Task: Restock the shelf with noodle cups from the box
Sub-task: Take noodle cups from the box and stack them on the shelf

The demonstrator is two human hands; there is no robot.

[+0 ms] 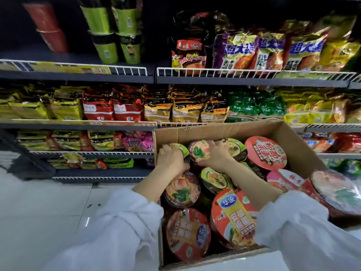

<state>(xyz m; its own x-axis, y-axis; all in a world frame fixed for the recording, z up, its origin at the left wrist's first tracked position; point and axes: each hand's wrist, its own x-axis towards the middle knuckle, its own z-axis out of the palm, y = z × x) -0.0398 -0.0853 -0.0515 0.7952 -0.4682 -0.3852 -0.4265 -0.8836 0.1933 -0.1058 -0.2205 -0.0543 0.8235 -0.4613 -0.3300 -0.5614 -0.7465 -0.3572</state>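
Cardboard box (224,132) sits open on the pale floor (48,202) before the shelf (78,77), packed with noodle cups lying lid-up. Both hands reach into its far left corner: the left hand (171,158) curls over a green-lidded cup (180,149), the right hand (215,153) grips a pink-lidded cup (198,150) just beside it. White sleeves (121,227) cover the forearms. Big red bowls (265,151) crowd the box's right side. Noodle packets (127,109) fill the wire-fronted shelves behind; green cups (115,28) stand stacked on the top one.

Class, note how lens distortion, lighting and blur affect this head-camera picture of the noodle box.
Head view: wide-angle bending curves the shelf rails; the top shelf back is dark while the floor is bright; motion blur softens the left hand, right hand and the cup lids in the box.
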